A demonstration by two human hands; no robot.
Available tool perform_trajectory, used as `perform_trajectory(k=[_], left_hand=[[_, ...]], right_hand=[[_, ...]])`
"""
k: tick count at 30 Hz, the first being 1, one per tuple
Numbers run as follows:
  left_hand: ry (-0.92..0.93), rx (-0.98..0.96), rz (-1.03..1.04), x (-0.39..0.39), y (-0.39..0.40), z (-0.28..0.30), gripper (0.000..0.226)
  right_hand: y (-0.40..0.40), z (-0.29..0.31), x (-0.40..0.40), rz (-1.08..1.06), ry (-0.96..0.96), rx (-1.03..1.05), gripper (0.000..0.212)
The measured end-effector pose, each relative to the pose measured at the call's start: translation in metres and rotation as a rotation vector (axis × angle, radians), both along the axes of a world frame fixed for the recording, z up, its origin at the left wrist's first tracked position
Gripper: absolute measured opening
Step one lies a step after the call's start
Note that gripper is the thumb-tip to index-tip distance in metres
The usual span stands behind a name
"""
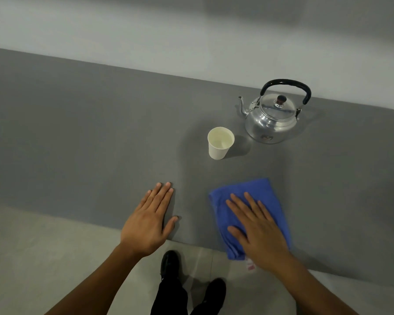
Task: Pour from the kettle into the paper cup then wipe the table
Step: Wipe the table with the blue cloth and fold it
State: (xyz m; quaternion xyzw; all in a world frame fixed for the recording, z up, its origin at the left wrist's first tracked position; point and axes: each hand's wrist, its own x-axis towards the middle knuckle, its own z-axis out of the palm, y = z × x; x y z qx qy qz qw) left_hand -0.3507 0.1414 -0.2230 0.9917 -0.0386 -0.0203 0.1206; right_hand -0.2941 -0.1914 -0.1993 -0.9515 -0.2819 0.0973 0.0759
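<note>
We press our right hand [259, 226] flat on the cloth [248, 214], long axis running away from us; left hand [149, 221] lies open on the desk [77, 133]; the kettle [272, 117] spout points left.

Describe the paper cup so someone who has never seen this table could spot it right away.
Start at the grey table and find the shiny metal kettle with the black handle, toward its far right. The paper cup stands upright just left of and nearer than the kettle. It is the only small white thing there.
</note>
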Motion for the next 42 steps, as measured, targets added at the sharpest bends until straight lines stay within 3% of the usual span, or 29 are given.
perform_trajectory(k=[8, 13, 18, 22, 27, 31, 35, 42], left_hand=[[-0.001, 0.015, -0.005, 0.0, 0.0, -0.001, 0.076], [0.001, 0.005, -0.005, 0.001, 0.001, 0.0, 0.076], [0.014, 0.003, -0.003, 0.0, 0.0, 0.003, 0.076], [0.016, 0.0, -0.003, 0.0, 0.0, 0.003, 0.076], [0.016, -0.003, 0.0, 0.0, -0.001, 0.005, 0.075], [0.023, -0.006, 0.008, 0.001, -0.001, 0.005, 0.076], [0.043, -0.009, 0.013, 0.0, -0.001, 0.005, 0.077], [0.035, 0.0, 0.012, 0.0, -0.001, 0.005, 0.076]], right_hand=[[0.053, -0.002, 0.049, -0.294, -0.003, -0.043, 0.072], [0.083, -0.004, 0.014, -0.105, 0.016, -0.026, 0.068], [0.021, -0.002, -0.01, 0.053, -0.007, 0.048, 0.061], [-0.013, 0.0, 0.024, -0.121, 0.011, 0.003, 0.066], [0.041, 0.001, 0.055, -0.288, -0.004, -0.024, 0.065], [0.07, -0.003, 0.026, -0.038, -0.003, -0.03, 0.066], [0.032, -0.005, 0.008, 0.11, -0.01, 0.042, 0.063], [0.012, -0.003, 0.061, -0.244, 0.0, 0.007, 0.068]])
